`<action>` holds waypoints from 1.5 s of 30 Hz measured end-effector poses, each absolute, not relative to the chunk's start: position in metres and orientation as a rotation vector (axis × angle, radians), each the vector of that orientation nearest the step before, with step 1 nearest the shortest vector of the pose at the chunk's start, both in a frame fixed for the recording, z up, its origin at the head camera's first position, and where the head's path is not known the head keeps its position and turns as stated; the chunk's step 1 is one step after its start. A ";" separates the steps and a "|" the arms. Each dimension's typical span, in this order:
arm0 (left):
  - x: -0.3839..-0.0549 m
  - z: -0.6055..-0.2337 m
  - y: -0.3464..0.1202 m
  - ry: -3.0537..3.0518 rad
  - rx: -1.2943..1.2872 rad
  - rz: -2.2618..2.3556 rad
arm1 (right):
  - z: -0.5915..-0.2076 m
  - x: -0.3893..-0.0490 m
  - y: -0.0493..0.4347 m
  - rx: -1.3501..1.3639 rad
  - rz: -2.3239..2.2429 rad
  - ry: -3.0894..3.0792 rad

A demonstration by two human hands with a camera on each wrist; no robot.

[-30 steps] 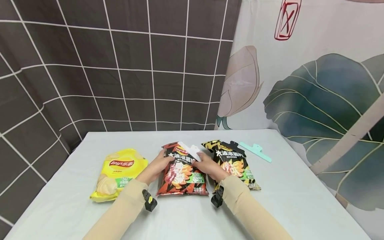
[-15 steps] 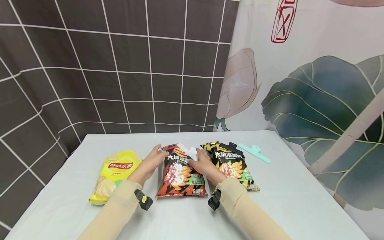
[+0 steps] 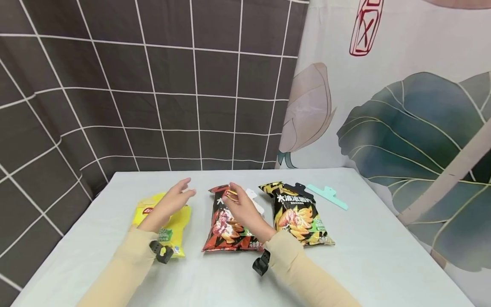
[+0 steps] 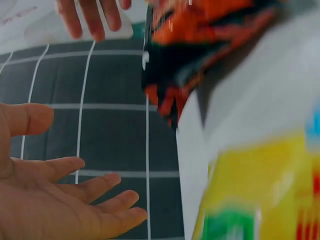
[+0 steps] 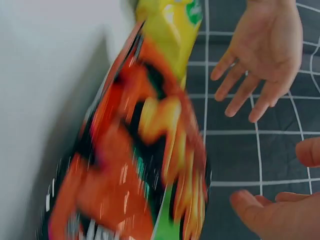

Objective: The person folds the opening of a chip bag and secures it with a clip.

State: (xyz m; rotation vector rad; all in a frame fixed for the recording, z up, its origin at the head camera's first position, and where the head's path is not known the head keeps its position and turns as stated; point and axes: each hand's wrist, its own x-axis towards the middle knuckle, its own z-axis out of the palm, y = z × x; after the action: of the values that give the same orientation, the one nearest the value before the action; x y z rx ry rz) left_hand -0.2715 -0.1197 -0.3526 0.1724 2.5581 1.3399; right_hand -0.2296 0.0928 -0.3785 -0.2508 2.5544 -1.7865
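My left hand (image 3: pixel 168 207) hovers over the yellow chip bag (image 3: pixel 178 226), covering part of it; the left wrist view shows its fingers (image 4: pixel 112 200) spread and relaxed, holding nothing. My right hand (image 3: pixel 245 211) is above the red-and-black chip bag (image 3: pixel 218 230), its fingers loose and free of the bag. A white bag clip (image 3: pixel 258 204) lies across that bag's upper right corner, partly hidden behind the right hand. In the right wrist view the red bag (image 5: pixel 135 175) appears blurred beside the right hand (image 5: pixel 287 215).
To the right lies a black-and-yellow chip bag (image 3: pixel 299 217) with a black clip (image 3: pixel 301 190) across its top. A teal clip (image 3: pixel 327 196) rests beyond it. All sit on a white-covered table (image 3: pixel 376 256), with a dark grid-patterned cloth (image 3: pixel 161 85) behind.
My left hand has left the red bag's upper edge and moved left over the yellow bag. My right hand has let go of the white clip and shifted left.
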 end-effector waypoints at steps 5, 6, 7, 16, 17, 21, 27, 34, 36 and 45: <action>-0.272 -0.352 -0.150 2.640 0.123 1.242 | -0.376 -0.228 0.073 -0.235 -1.987 2.230; -0.273 -0.353 -0.156 2.633 0.093 1.241 | -0.376 -0.227 0.069 -0.215 -2.018 2.154; -0.273 -0.354 -0.163 2.626 0.068 1.238 | -0.377 -0.227 0.065 -0.198 -2.037 2.086; -0.280 -0.374 -0.210 2.552 -0.148 1.287 | -0.387 -0.228 0.036 -0.013 -2.000 1.846; -0.282 -0.377 -0.215 2.540 -0.161 1.292 | -0.389 -0.229 0.033 0.016 -2.005 1.829; -0.291 -0.392 -0.232 2.477 -0.258 1.324 | -0.395 -0.231 0.021 0.110 -2.031 1.766; -0.290 -0.400 -0.242 2.441 -0.298 1.327 | -0.405 -0.234 0.008 0.175 -2.050 1.714; -0.279 -0.400 -0.239 2.418 -0.327 1.350 | -0.417 -0.236 0.001 0.193 -2.046 1.685; -0.278 -0.401 -0.238 2.411 -0.331 1.359 | -0.420 -0.236 -0.001 0.205 -2.047 1.670; -0.272 -0.402 -0.232 2.358 -0.292 1.460 | -0.428 -0.238 -0.012 0.160 -2.020 1.647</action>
State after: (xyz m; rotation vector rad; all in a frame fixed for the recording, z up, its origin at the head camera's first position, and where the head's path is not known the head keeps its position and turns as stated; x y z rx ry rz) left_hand -0.2724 -0.2322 -0.4016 -0.2916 2.3583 1.4602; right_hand -0.2382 -0.0122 -0.4280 0.1599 1.6469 -2.0201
